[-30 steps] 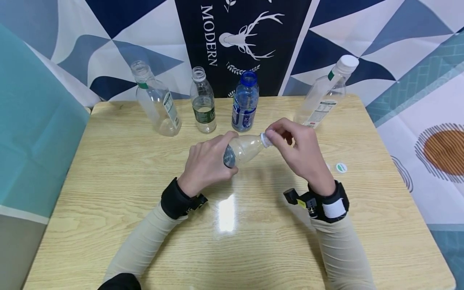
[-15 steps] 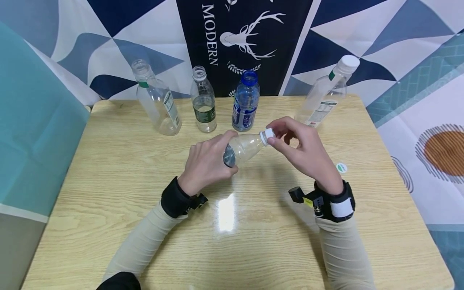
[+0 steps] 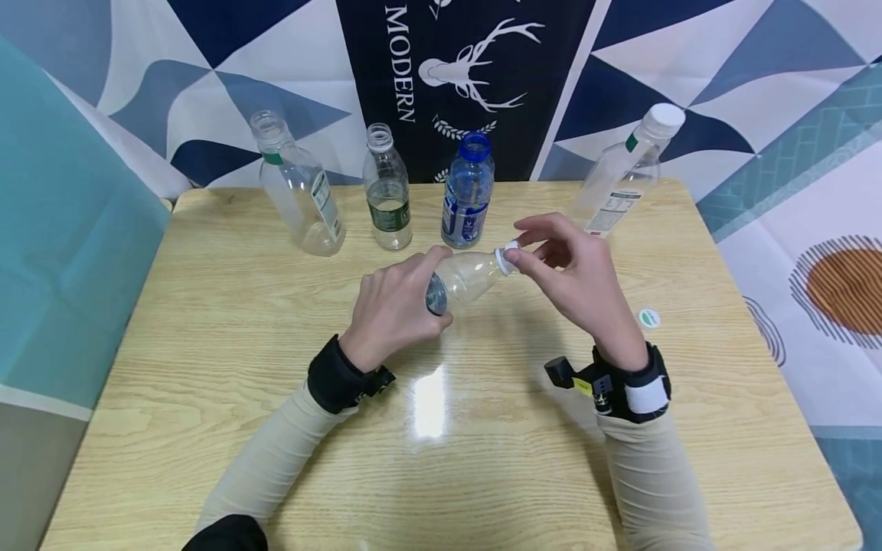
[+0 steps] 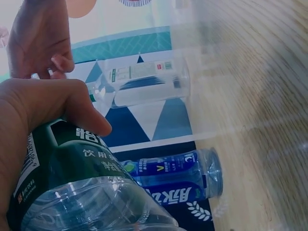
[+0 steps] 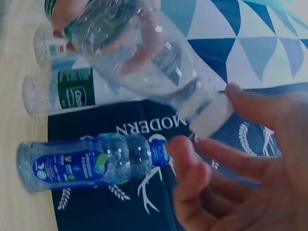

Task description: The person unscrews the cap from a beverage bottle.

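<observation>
My left hand (image 3: 400, 302) grips a clear plastic bottle (image 3: 468, 277) round its body, holding it tilted on its side with the neck pointing right. In the left wrist view the bottle's dark green label (image 4: 72, 159) shows beneath my thumb. A white cap (image 5: 211, 118) sits on the bottle's mouth. The thumb and fingers of my right hand (image 3: 572, 275) are at the cap, the thumb on one side and the forefinger on the other, pinching it. The inside of the bottle looks clear in the right wrist view.
Along the table's back edge stand a large uncapped bottle (image 3: 303, 199), a green-labelled bottle (image 3: 388, 203), a blue bottle (image 3: 467, 199) and a large white-capped bottle (image 3: 616, 184). A small white disc (image 3: 649, 318) lies on the wooden table (image 3: 227, 367), right of my right hand.
My right hand first shifts slightly right, its fingers loosening around the cap, then comes back left and closes on it again. My left hand and the bottle stay nearly still.
</observation>
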The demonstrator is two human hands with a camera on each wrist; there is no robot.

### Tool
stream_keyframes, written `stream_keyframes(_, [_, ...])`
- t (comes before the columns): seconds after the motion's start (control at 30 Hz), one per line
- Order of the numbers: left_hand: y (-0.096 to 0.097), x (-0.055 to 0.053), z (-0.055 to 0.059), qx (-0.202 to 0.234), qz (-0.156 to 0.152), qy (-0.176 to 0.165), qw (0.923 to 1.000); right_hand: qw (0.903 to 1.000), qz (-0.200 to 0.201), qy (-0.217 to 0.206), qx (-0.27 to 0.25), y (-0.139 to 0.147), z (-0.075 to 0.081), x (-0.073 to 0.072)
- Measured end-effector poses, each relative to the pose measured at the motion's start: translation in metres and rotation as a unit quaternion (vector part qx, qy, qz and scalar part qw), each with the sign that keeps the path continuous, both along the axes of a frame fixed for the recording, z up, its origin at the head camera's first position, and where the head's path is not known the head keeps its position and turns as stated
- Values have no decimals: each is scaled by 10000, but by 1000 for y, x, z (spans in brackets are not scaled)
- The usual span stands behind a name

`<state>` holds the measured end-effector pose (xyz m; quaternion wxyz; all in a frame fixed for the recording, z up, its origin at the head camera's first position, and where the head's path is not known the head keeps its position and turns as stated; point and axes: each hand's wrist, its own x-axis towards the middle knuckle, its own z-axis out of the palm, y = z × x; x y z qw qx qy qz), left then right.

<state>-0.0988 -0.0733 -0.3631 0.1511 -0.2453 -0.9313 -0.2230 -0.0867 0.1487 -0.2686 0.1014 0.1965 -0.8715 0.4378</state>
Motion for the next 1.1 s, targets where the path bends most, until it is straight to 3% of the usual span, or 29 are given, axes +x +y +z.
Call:
stream_keyframes(0.13, [1,0,0,7,-34,67,10000,9995,153,-289,53,5,2,0])
stream_keyframes(0.33, [7,0,-2,97,-159,-31,9998,9940,1031,348,-91,19,2,3])
stream_keyframes(0.47, [8,0,-1,287,-214,-108,9993,9929,999,545,-350,35,3,9])
stream_keyframes(0.63, [-1,1,4,521,-1,-83,9986,9959,368,692,-448,77,-8,22])
stream_keyframes(0.77, [-6,2,4,567,164,-83,9982,9941,-790,693,274,128,-40,35])
stream_keyframes(0.83, [-6,3,3,575,175,-137,9981,9833,-1477,497,938,154,-59,41])
stream_keyframes(0.9, [-4,4,2,580,171,-179,9980,9686,-1903,203,1585,174,-77,46])
stream_keyframes(1.0, [2,4,1,586,101,-197,9980,9499,-2097,-372,2286,195,-98,52])
stream_keyframes(1.1, [9,4,-1,585,-6,-185,9981,9406,-2031,-838,2587,207,-115,57])
